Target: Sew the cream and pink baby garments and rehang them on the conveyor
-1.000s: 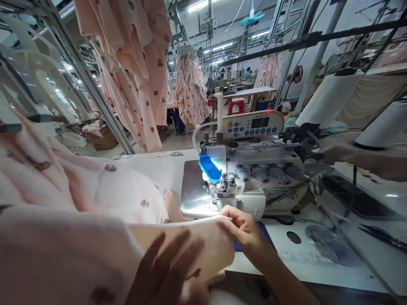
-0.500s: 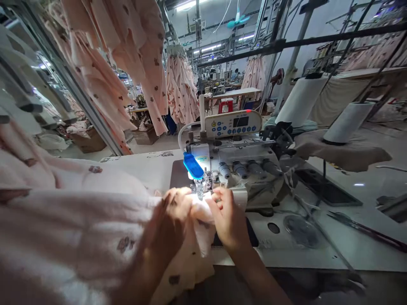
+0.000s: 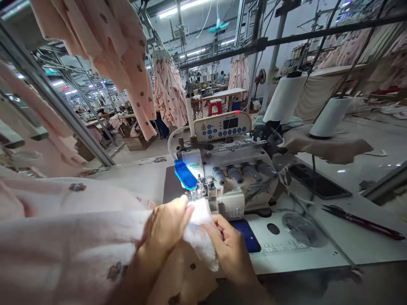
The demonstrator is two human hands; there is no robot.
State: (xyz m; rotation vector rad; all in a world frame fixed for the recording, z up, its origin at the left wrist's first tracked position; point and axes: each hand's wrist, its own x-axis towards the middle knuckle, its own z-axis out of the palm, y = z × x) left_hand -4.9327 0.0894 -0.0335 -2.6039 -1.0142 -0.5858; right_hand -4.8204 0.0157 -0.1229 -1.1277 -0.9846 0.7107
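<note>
A pale pink printed garment (image 3: 73,228) lies across the table and my lap. My left hand (image 3: 163,231) is closed on its bunched edge just in front of the presser foot (image 3: 199,192) of the white overlock sewing machine (image 3: 229,169). My right hand (image 3: 230,250) pinches the same fabric edge from the right, fingers curled. The lit cloth end (image 3: 202,212) sits between both hands, right at the needle area under the blue guard (image 3: 185,174).
Two white thread cones (image 3: 284,97) (image 3: 330,116) stand behind the machine on the right. Scissors (image 3: 359,220) lie on the table at right. A control panel (image 3: 222,126) tops the machine. Pink garments (image 3: 133,63) hang overhead and in the workshop behind.
Both hands brought the fabric edge up from the table's front to the presser foot and now hold it bunched there; the camera swung slightly right.
</note>
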